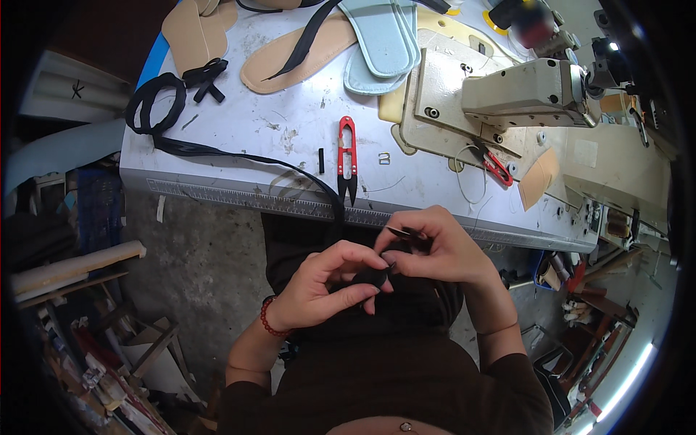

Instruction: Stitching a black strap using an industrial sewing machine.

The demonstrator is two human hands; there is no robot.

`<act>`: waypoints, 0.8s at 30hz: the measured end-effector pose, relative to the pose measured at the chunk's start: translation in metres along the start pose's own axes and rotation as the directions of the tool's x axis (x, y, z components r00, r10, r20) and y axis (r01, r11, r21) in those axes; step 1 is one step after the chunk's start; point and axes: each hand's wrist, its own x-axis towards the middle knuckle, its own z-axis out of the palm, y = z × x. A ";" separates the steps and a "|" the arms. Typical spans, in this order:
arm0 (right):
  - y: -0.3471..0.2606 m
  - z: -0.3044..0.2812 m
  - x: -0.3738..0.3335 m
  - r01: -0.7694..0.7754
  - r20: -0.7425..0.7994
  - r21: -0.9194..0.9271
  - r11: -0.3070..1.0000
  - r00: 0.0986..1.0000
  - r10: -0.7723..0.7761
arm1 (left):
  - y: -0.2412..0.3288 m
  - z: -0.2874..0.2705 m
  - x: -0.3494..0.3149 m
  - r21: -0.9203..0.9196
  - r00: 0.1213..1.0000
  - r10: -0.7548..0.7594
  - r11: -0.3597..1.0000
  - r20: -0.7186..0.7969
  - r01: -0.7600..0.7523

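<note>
Over my lap, just off the table's front edge, both hands meet at a black strap (pixel 370 278). My left hand (pixel 319 283), with a red bead bracelet at its wrist, is closed round a folded part of it. The fingertips of my right hand (pixel 449 246) pinch at the same spot. A dark, narrow piece (pixel 409 235) also sits in the right hand's curled fingers; its kind cannot be made out. From the hands' side, a long black strip (pixel 246 158) runs up over the edge to a loose coil on the table's left.
Red-handled thread snips (pixel 347 156), a small metal buckle (pixel 384 159) and a short black piece (pixel 321 161) lie near the front edge. A sewing machine (pixel 522 90) stands right, with second red snips (pixel 496 167) beside it. Tan insoles (pixel 293 61) and pale blue insoles (pixel 384 43) lie behind.
</note>
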 end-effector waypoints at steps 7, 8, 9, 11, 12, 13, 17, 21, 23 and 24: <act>-0.013 -0.038 0.045 -0.065 -0.334 -0.553 0.831 0.931 -0.149 | 0.006 -0.006 -0.008 0.038 0.990 -0.062 0.997 -0.130 0.068; -0.007 -0.041 0.051 -0.020 -0.332 -0.660 0.751 0.904 -0.268 | 0.006 -0.007 -0.009 0.061 0.986 -0.039 0.997 -0.160 0.049; -0.003 -0.043 0.055 0.017 -0.311 -0.755 0.655 0.870 -0.382 | 0.007 -0.009 -0.011 0.117 0.983 -0.027 0.992 -0.180 0.049; -0.007 -0.044 0.056 0.016 -0.282 -0.769 0.639 0.888 -0.362 | 0.009 -0.009 -0.013 0.129 0.972 -0.004 0.991 -0.236 0.036; -0.009 -0.044 0.056 0.016 -0.253 -0.781 0.624 0.906 -0.340 | 0.010 -0.009 -0.015 0.140 0.956 0.017 0.990 -0.292 0.025; -0.009 -0.044 0.056 0.020 -0.249 -0.782 0.623 0.906 -0.341 | 0.010 -0.011 -0.015 0.137 0.947 0.027 0.990 -0.321 0.019; -0.010 -0.044 0.055 0.041 -0.194 -0.810 0.585 0.923 -0.333 | 0.013 -0.016 -0.019 0.170 0.924 0.031 0.985 -0.380 0.037; -0.016 -0.044 0.060 0.082 -0.177 -0.737 0.671 0.935 -0.309 | 0.025 -0.017 -0.009 0.521 0.885 0.223 0.853 -0.408 0.026; -0.024 -0.039 0.063 0.067 -0.218 -0.667 0.742 0.935 -0.280 | 0.037 -0.017 0.014 0.872 0.834 0.515 0.481 -0.197 -0.091; -0.028 -0.036 0.064 0.051 -0.261 -0.586 0.808 0.933 -0.249 | 0.040 -0.018 0.026 0.872 0.831 0.519 0.481 -0.200 -0.091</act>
